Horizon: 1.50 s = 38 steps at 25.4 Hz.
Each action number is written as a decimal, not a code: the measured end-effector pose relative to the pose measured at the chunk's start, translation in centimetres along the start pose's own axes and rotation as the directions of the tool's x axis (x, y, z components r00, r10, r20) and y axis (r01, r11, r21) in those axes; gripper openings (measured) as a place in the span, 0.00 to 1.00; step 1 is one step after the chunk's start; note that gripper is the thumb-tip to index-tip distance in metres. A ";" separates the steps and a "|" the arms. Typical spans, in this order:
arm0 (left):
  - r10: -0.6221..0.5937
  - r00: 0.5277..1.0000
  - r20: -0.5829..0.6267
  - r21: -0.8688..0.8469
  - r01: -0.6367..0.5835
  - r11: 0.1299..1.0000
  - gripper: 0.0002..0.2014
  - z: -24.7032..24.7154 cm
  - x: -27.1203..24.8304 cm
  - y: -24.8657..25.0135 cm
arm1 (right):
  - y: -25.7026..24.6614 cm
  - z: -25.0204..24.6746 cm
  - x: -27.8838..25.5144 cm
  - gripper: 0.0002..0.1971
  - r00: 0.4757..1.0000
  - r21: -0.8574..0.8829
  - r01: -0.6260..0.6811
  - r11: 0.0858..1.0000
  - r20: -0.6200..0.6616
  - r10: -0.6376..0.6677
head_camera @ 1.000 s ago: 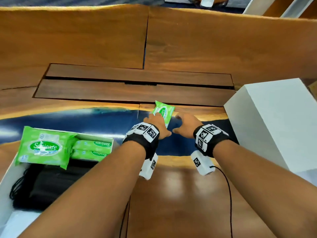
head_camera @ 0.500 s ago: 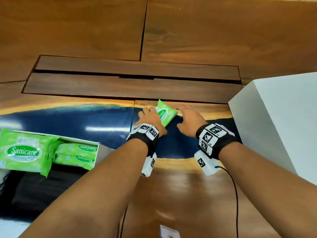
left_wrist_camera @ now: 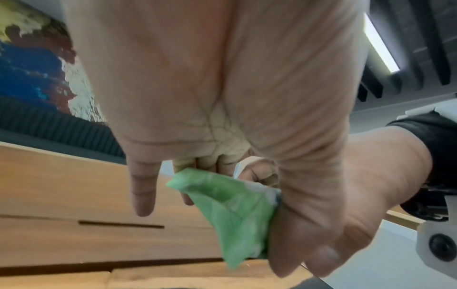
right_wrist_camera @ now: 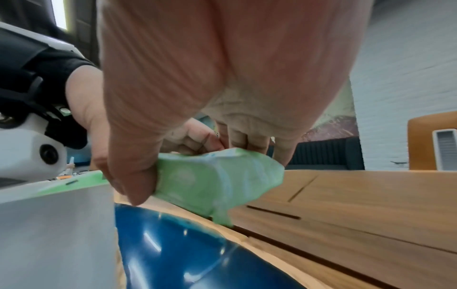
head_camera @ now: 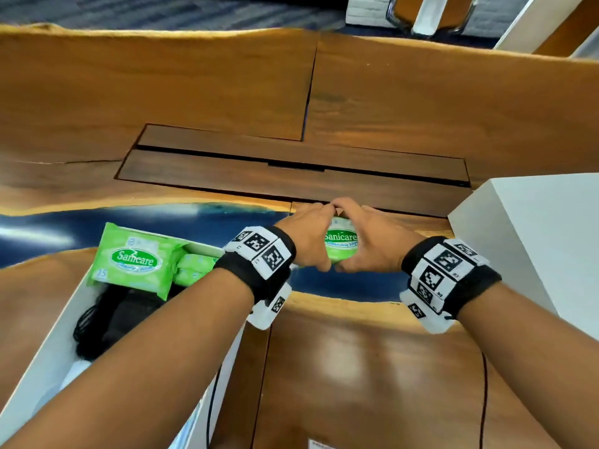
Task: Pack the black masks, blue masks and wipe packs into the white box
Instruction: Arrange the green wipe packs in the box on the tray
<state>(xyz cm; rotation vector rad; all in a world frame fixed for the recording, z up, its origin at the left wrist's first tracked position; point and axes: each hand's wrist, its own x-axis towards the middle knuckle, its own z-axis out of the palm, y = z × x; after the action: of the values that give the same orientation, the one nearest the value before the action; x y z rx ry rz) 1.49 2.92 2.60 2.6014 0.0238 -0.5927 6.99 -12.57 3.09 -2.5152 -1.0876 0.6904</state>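
Observation:
A small green Sanicare wipe pack [head_camera: 340, 244] is held between both hands just above the blue strip of the table. My left hand [head_camera: 308, 236] grips its left side, and my right hand [head_camera: 377, 243] grips its right side; the fingertips meet over the top. In the left wrist view the pack [left_wrist_camera: 235, 211] is pinched between thumb and fingers. The right wrist view shows the pack [right_wrist_camera: 217, 179] clear of the table. At lower left the open white box [head_camera: 53, 348] holds a large wipe pack [head_camera: 136, 259], smaller packs [head_camera: 194, 267] and black masks [head_camera: 110, 319]. No blue masks are visible.
A closed white box shape [head_camera: 534, 241] stands on the table at the right, close to my right wrist. A dark recessed wooden panel [head_camera: 291, 176] runs across the table behind the hands. The white box's near wall [right_wrist_camera: 49, 224] sits just left of the held pack.
Earlier the left hand rested on the pack lying on the table and the right hand reached beside it. Now both hands grip the pack and have lifted it toward me.

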 end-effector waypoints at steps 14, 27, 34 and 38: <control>-0.389 0.909 -0.149 0.182 0.412 0.893 0.55 -4.3 -15.0 -14.7 | -15.1 4.9 1.2 0.28 0.992 -0.150 0.049 0.988 -0.107 -0.066; -0.495 0.856 -0.148 0.035 0.505 0.863 0.54 -1.8 -17.0 -19.2 | -20.9 9.6 2.9 0.24 0.991 -0.197 0.005 0.980 -0.132 -0.031; -0.475 0.873 -0.110 0.072 0.484 0.872 0.49 -2.3 -16.9 -19.7 | -21.0 11.1 2.8 0.23 0.990 -0.338 0.006 0.941 -0.127 -0.052; -0.468 0.877 -0.106 0.085 0.477 0.875 0.48 -2.5 -16.8 -19.9 | -21.2 11.9 3.0 0.22 0.987 -0.308 0.000 0.951 -0.153 -0.050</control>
<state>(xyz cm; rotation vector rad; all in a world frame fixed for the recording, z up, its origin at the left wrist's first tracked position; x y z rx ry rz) -15.08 23.14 2.82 2.7323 0.6936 -0.6635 -10.30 4.83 1.99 -2.7510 -1.2485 0.3240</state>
